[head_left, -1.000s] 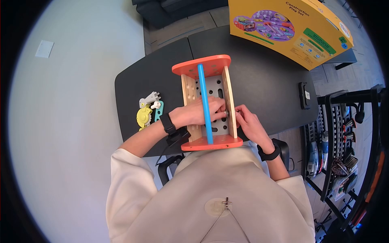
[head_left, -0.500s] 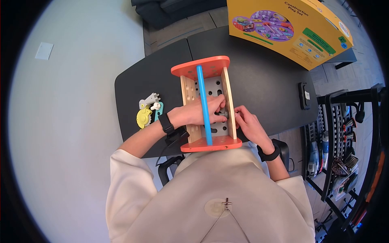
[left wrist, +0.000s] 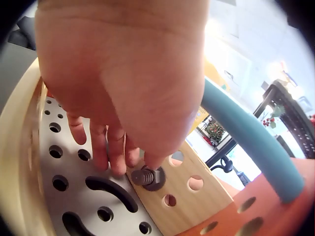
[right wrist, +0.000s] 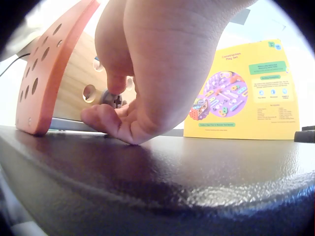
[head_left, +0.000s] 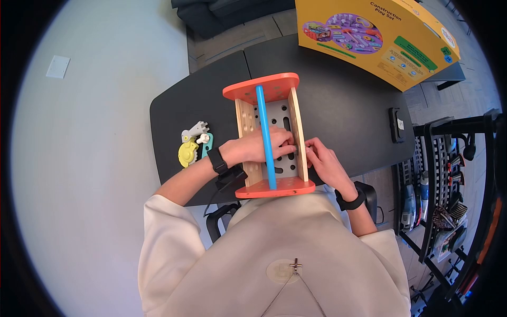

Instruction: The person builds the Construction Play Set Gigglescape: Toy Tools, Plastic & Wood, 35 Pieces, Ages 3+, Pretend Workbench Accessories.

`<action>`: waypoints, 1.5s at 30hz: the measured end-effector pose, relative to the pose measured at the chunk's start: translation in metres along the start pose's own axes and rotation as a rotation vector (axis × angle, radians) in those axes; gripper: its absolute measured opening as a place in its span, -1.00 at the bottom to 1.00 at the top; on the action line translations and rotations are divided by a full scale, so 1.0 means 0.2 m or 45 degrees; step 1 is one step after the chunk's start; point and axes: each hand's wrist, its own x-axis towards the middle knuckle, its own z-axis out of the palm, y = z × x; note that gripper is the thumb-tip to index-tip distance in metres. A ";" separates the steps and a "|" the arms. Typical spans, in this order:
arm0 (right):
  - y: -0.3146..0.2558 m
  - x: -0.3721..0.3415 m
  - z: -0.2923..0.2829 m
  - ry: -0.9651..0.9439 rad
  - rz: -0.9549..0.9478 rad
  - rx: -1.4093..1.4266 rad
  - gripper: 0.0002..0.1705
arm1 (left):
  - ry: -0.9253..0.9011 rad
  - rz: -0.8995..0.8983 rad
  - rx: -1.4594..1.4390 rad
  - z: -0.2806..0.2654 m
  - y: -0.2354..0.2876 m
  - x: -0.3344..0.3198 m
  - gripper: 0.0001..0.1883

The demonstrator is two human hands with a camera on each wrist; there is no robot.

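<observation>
At the table's near edge, right hand pinches 1 bolt; left hand touches its nut, whether gripping I cannot tell.

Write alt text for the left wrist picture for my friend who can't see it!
A person's left hand reaches into a toy box, thumb at the gray nut on a bolt through its wooden side. A gray floor with holes lies below; a blue bar slants at right.
</observation>
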 end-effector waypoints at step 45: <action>-0.03 -0.03 0.05 -0.103 0.073 0.002 -0.35 | 0.469 -0.208 -1.005 -0.03 0.10 -0.36 -0.38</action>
